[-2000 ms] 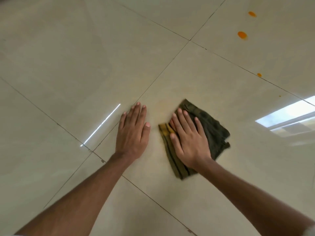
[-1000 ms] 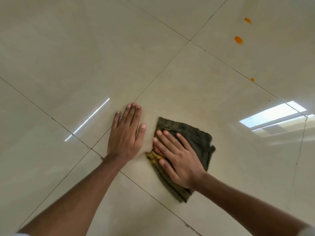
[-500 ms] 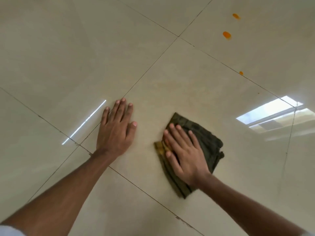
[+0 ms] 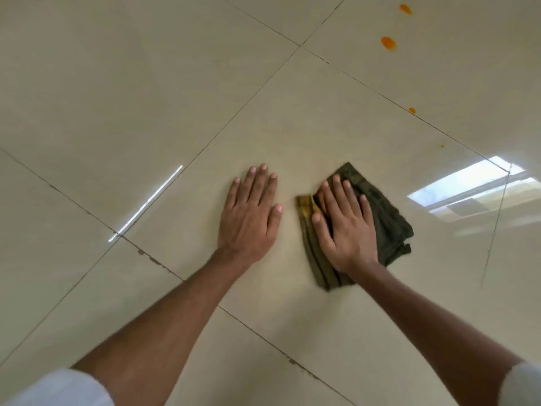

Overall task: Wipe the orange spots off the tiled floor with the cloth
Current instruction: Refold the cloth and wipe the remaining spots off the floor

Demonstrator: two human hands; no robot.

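Observation:
A dark olive cloth with a yellow-stained left edge lies folded on the glossy beige tiled floor. My right hand presses flat on it, fingers spread. Just to its left, my left hand rests palm-down on the bare tile, holding nothing. Far up at the right are three orange spots: a large one, one near the top edge, and a small one by a grout line. A tiny orange speck sits below them.
Dark grout lines cross the floor diagonally. A bright window reflection glares on the tile to the right of the cloth, and a thin light streak shows at the left. White sleeve cuffs appear at the bottom corners.
My right hand has slid the cloth back and forth over the tile beside my left hand, ending slightly farther from me. The view has shifted. My left hand stays planted.

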